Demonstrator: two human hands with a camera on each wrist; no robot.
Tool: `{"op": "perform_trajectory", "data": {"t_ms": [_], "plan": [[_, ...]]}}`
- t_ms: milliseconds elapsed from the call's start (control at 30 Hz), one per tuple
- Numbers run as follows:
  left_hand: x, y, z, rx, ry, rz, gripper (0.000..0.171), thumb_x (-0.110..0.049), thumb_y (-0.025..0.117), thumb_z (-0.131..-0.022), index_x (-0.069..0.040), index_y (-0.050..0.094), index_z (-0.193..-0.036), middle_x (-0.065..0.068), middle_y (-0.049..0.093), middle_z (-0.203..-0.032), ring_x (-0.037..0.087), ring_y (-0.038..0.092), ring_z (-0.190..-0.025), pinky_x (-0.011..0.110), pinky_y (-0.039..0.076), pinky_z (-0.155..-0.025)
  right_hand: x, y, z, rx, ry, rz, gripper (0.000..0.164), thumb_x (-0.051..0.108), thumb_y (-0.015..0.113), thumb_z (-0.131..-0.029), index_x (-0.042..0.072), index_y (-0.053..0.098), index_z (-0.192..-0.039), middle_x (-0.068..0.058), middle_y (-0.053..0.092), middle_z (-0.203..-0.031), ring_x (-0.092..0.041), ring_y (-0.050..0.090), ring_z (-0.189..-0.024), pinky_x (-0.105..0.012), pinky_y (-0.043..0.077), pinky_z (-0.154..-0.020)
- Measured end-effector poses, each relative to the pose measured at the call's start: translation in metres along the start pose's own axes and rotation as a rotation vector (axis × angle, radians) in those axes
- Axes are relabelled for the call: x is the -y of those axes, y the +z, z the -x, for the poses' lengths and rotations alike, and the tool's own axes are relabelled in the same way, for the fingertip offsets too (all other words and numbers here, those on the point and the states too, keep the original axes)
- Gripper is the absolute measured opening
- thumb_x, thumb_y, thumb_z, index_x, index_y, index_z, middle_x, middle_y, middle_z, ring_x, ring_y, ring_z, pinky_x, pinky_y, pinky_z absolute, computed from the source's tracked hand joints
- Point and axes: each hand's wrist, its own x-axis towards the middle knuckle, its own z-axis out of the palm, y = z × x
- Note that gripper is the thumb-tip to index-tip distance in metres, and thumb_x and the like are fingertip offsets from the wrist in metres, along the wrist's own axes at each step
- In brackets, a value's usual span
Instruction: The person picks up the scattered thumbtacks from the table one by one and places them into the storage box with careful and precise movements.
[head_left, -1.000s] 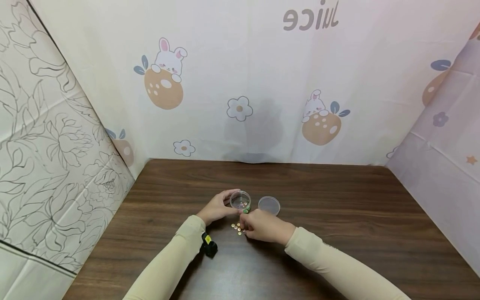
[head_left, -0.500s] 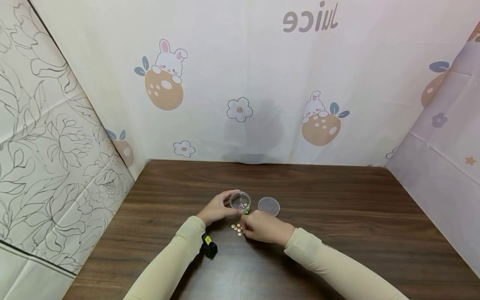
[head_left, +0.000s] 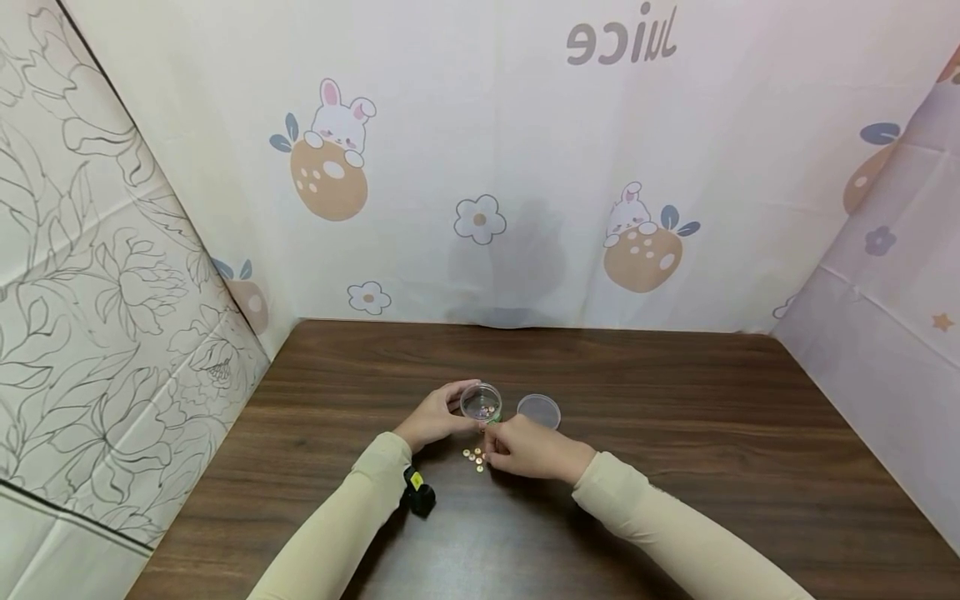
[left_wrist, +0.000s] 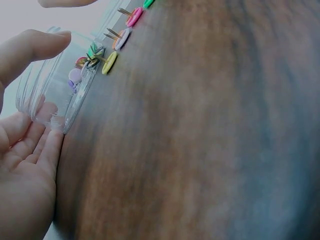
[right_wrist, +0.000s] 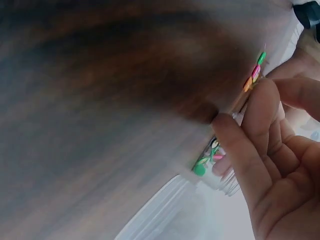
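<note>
In the head view, my left hand holds a small clear round tub on the table, its thumb and fingers around the wall. Several coloured thumbtacks lie at the bottom of the tub in the left wrist view. Outside it, more tacks with round heads, one of them a yellow thumbtack, rest on the wood with their metal points up. My right hand is beside these loose tacks, its fingers bent and fingertips close together. I cannot tell whether a tack is between them.
The clear lid lies right of the tub, partly behind the right hand. A black device with a yellow mark is at the left wrist. A patterned cloth hangs along the table's back edge.
The right hand's fingertips have shifted slightly away from the front of the loose tacks, toward the tub. The left hand, tub and lid stay in place.
</note>
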Motion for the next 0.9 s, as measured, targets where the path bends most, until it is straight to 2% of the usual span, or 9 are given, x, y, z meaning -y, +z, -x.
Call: {"op": "perform_trajectory", "data": {"t_ms": [167, 400, 467, 733, 900], "plan": [[-0.002, 0.0, -0.001, 0.012, -0.001, 0.015, 0.078, -0.022, 0.078, -0.076, -0.012, 0.039, -0.142, 0.007, 0.047, -0.136, 0.019, 0.047, -0.119, 0.047, 0.043, -0.099, -0.006, -0.001, 0.0, -0.015, 0.024, -0.045, 0.009, 0.01, 0.058, -0.087, 0.015, 0.061, -0.081, 0.012, 0.051, -0.059, 0.002, 0.042, -0.049, -0.018, 0.039, -0.048], [-0.03, 0.0, 0.013, 0.025, 0.028, 0.011, 0.072, -0.015, 0.074, -0.08, -0.005, 0.038, -0.141, 0.018, 0.044, -0.137, 0.029, 0.045, -0.121, 0.048, 0.044, -0.098, -0.013, -0.004, -0.004, -0.063, 0.019, -0.056, 0.009, 0.013, 0.056, -0.091, 0.015, 0.062, -0.085, 0.012, 0.055, -0.062, 0.002, 0.045, -0.05, -0.017, 0.043, -0.05], [-0.031, 0.0, 0.015, 0.022, 0.027, 0.007, 0.073, -0.016, 0.074, -0.08, -0.004, 0.038, -0.141, 0.017, 0.044, -0.137, 0.029, 0.044, -0.121, 0.048, 0.044, -0.097, -0.014, -0.006, -0.005, -0.087, 0.024, -0.06, 0.008, 0.014, 0.056, -0.091, 0.015, 0.062, -0.085, 0.012, 0.056, -0.063, 0.002, 0.046, -0.05, -0.018, 0.044, -0.049], [-0.031, -0.001, 0.015, 0.029, -0.015, 0.039, 0.073, -0.014, 0.074, -0.079, -0.006, 0.037, -0.142, 0.015, 0.043, -0.138, 0.028, 0.044, -0.122, 0.047, 0.044, -0.097, -0.019, -0.011, -0.01, -0.251, 0.084, -0.083, 0.007, 0.015, 0.057, -0.092, 0.014, 0.064, -0.092, 0.01, 0.054, -0.058, -0.001, 0.042, -0.043, -0.019, 0.04, -0.041], [-0.032, 0.0, 0.015, 0.028, -0.027, 0.026, 0.073, -0.016, 0.074, -0.08, -0.008, 0.036, -0.143, 0.013, 0.041, -0.14, 0.027, 0.043, -0.123, 0.048, 0.043, -0.099, -0.024, -0.013, -0.016, -0.339, 0.115, -0.082, 0.008, 0.018, 0.058, -0.092, 0.015, 0.065, -0.09, 0.007, 0.052, -0.058, -0.002, 0.038, -0.044, -0.02, 0.037, -0.042]]}}
